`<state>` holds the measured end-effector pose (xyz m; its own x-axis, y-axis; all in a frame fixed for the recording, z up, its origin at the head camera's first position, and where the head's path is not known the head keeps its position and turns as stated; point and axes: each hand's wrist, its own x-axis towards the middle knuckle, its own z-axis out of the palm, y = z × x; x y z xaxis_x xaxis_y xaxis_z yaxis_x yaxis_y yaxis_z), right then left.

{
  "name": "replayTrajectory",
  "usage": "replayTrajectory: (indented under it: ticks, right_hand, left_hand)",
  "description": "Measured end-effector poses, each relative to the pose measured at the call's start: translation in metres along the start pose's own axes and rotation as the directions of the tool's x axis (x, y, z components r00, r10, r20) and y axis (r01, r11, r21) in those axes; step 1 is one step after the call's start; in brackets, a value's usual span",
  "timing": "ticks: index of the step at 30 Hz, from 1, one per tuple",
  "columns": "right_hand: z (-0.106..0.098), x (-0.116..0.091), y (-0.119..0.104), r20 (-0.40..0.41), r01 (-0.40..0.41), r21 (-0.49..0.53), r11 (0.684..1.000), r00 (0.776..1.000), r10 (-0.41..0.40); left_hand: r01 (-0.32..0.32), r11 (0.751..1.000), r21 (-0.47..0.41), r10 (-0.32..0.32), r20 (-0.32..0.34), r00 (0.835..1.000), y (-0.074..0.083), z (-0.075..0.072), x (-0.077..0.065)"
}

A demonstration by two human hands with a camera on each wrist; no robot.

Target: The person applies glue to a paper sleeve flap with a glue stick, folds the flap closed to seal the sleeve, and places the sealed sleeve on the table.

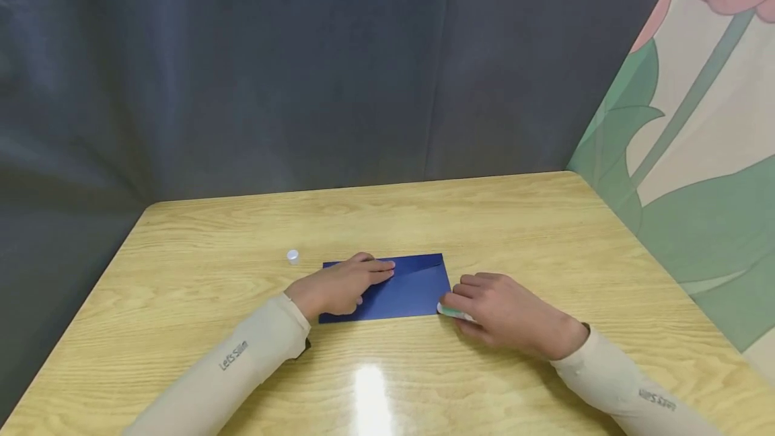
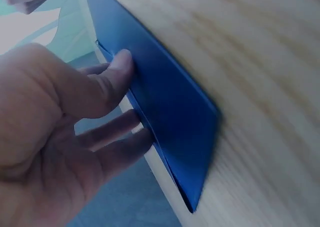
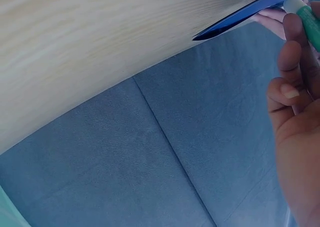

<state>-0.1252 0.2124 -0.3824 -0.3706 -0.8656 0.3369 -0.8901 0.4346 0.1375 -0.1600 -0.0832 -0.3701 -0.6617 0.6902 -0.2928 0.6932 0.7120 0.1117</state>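
A blue envelope (image 1: 414, 295) lies on the table with its flap edge along the far side. My left hand (image 1: 346, 282) rests on its left part, fingers stretched across toward the far edge. In the left wrist view, the thumb (image 2: 120, 67) lies on the blue paper (image 2: 172, 107) and the fingers reach its flap edge. My right hand (image 1: 508, 311) grips a green and white glue stick (image 1: 458, 313), whose white end is at the envelope's near right corner. The right wrist view shows this glue stick (image 3: 309, 24) between curled fingers, partly cut off by the frame.
A small white cap (image 1: 293, 257) stands on the wooden table (image 1: 242, 234), left of the envelope and beyond my left hand. Behind the table hangs a dark curtain (image 1: 303, 73). A flower-patterned wall or cloth (image 1: 696, 221) borders the right side.
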Motion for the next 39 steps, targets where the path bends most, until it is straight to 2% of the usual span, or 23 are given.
replayTrajectory:
  ticks: [3, 6, 8, 14, 18, 23, 27, 32, 39]
  right_hand:
    - [0.0, 0.0, 0.001, -0.001, 0.003, -0.004, 1.0, 1.0, -0.003]
    - [0.001, 0.0, 0.001, 0.003, 0.007, -0.008, 1.0, 1.0, -0.007]
    - [0.001, 0.0, 0.0, 0.002, 0.01, -0.008, 1.0, 1.0, -0.01]
    - [0.001, 0.0, -0.001, -0.005, 0.014, 0.001, 1.0, 1.0, -0.014]
    - [0.001, 0.0, -0.002, 0.013, -0.002, 0.009, 1.0, 1.0, 0.002]
    - [-0.002, -0.002, -0.001, 0.02, -0.01, 0.001, 1.0, 1.0, 0.01]
    - [-0.002, -0.004, 0.0, 0.001, 0.005, -0.011, 1.0, 1.0, -0.005]
    - [-0.002, -0.004, 0.002, -0.016, 0.012, -0.007, 1.0, 1.0, -0.012]
    - [-0.001, -0.001, 0.0, -0.011, 0.015, -0.003, 1.0, 1.0, -0.015]
  left_hand:
    - [-0.013, 1.0, -0.025, 0.012, -0.052, 0.999, 0.001, 0.0, 0.0]
    - [-0.031, 0.999, 0.01, 0.032, -0.097, 0.995, 0.004, 0.001, 0.004]
    - [-0.032, 0.999, 0.04, 0.036, -0.105, 0.994, 0.006, 0.001, 0.007]
    - [-0.005, 0.997, 0.073, 0.01, -0.073, 0.997, 0.011, 0.0, 0.014]
    - [0.025, 0.989, 0.149, -0.02, -0.034, 0.999, 0.016, 0.001, 0.019]
    - [0.064, 0.978, 0.197, -0.065, -0.001, 0.998, 0.024, 0.0, 0.028]
    - [0.066, 0.973, 0.219, -0.071, 0.012, 0.997, 0.029, 0.0, 0.031]
    - [0.062, 0.983, 0.173, -0.061, -0.008, 0.998, 0.03, 0.0, 0.03]
    - [0.064, 0.993, 0.097, -0.053, -0.111, 0.992, 0.027, -0.001, 0.025]
